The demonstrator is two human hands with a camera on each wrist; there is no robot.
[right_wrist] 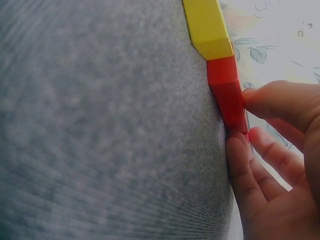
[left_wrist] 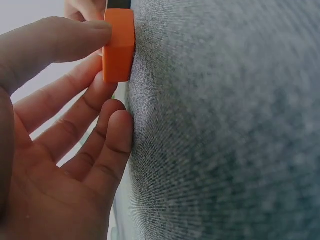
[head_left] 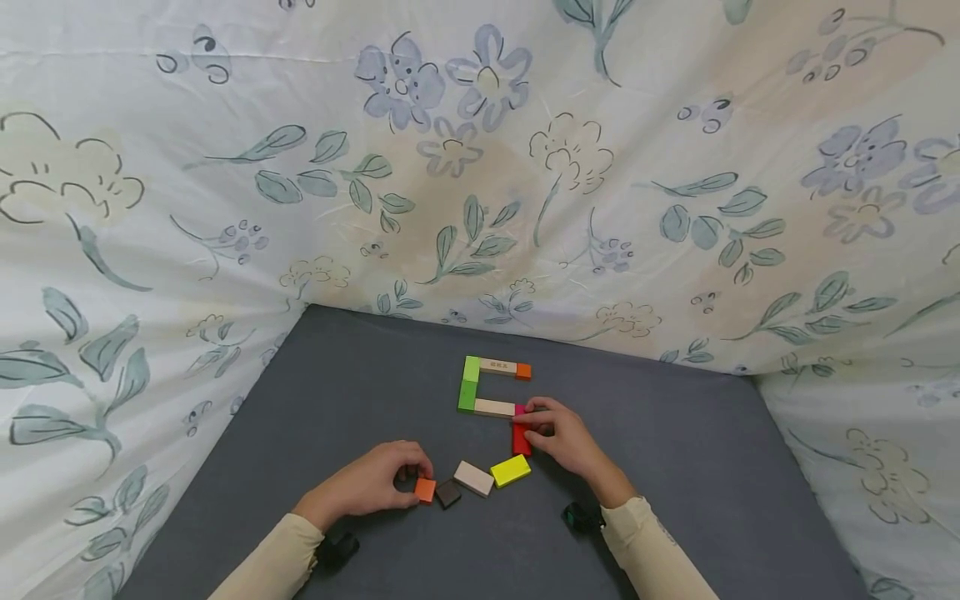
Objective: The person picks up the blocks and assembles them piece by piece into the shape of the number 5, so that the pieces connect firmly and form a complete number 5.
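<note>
My left hand [head_left: 378, 477] pinches an orange block [head_left: 425, 490] between thumb and fingertips. In the left wrist view the thumb lies on this orange block [left_wrist: 118, 47], which sits on the cloth. Its other end meets a dark brown block [head_left: 448, 494]. My right hand [head_left: 566, 435] rests at a red block [head_left: 521, 440] and a pinkish-red block [head_left: 519, 409], with straight, loose fingers. The right wrist view has the thumb touching the red block [right_wrist: 229, 95], whose end abuts a yellow block [right_wrist: 207, 27]. Between the yellow and brown blocks lies a pale wooden block [head_left: 473, 478].
A curving line of blocks continues at the back: a pale block [head_left: 494, 407], a green block [head_left: 467, 396], a light green block [head_left: 471, 368], a pale block with printed marks [head_left: 497, 366] and a dark orange block [head_left: 523, 372]. Grey cloth [head_left: 360, 375] covers the table; floral curtains [head_left: 480, 183] enclose it.
</note>
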